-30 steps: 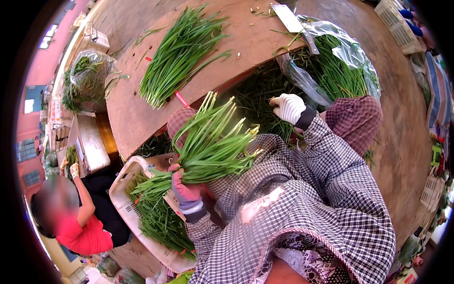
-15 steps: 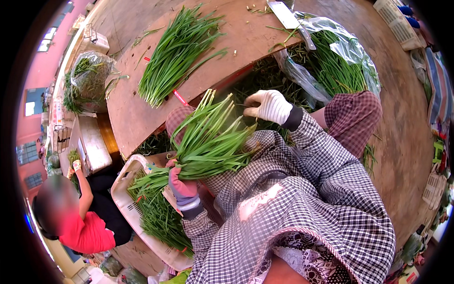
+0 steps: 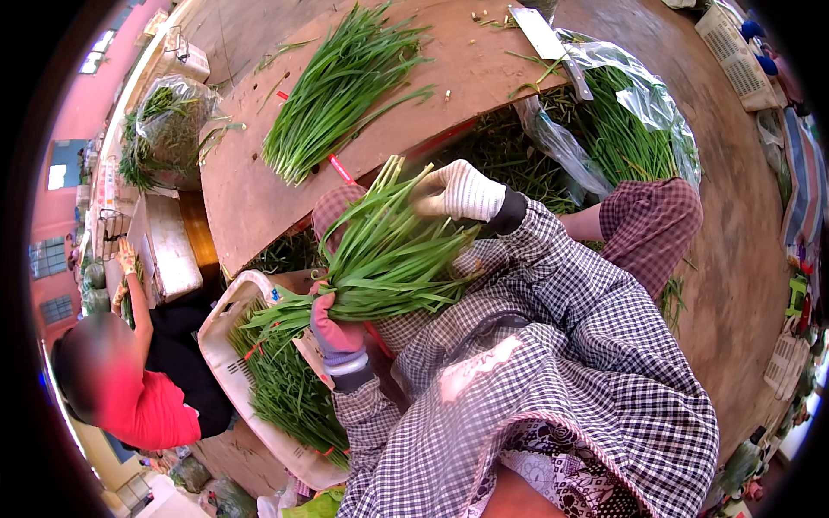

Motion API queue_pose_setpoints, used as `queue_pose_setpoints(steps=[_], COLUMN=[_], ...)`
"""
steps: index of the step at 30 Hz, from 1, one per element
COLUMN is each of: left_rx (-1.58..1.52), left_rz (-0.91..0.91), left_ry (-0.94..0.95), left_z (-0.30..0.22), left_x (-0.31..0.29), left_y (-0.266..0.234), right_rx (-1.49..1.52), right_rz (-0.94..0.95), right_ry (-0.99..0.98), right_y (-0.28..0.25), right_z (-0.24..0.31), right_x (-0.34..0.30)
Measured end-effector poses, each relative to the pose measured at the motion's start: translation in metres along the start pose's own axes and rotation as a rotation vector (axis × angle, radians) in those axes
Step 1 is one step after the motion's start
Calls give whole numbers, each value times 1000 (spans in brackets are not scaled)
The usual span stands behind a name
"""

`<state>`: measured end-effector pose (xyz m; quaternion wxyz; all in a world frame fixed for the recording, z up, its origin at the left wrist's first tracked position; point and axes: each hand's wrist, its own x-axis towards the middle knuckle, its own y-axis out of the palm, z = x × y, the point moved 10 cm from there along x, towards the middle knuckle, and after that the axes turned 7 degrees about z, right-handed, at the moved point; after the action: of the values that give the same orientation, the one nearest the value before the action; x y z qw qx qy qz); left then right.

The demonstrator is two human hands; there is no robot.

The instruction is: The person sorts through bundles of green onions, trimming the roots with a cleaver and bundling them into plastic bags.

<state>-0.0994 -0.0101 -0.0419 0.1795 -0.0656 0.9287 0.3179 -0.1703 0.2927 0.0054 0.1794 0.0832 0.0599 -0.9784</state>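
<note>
Pink-gloved left hand grips ribbon-like green leaves; white-knit right hand (blurred) has an unclear hold.

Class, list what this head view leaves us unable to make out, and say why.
In the head view:
Right hand: blurred at the tips; whether it grips the bunch is unclear.
Left hand: some fingers hidden by leaves of the bunch.
Crate: bottom hidden by greens.
Board: far edge cut off by the picture's top.

In the centre there are one left hand, one right hand and one green bunch. Upper middle has one second bunch, upper right one cleaver, lower left one co-worker.
</note>
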Motion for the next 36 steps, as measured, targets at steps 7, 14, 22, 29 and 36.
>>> queue_pose_setpoints(steps=[7, 14, 22, 29, 36], left_rx=[35, 28, -13, 46, -55], left_rz=[-17, -28, -4, -14, -17], left_ry=[23, -17, -42, 15, -11], left_z=[1, 5, 12, 0, -7], left_x=[2, 4, 17, 11, -2], left_y=[-12, -19, -29, -23, -8], right_rx=[85, -52, -207, -271, -760], right_rz=[-168, -456, -247, -247, -514], right_ry=[74, 121, 14, -113, 271], right_y=[-10, -81, -60, -22, -175], right_z=[-9, -40, -22, -1, -65], right_x=[-5, -39, -24, 8, -77])
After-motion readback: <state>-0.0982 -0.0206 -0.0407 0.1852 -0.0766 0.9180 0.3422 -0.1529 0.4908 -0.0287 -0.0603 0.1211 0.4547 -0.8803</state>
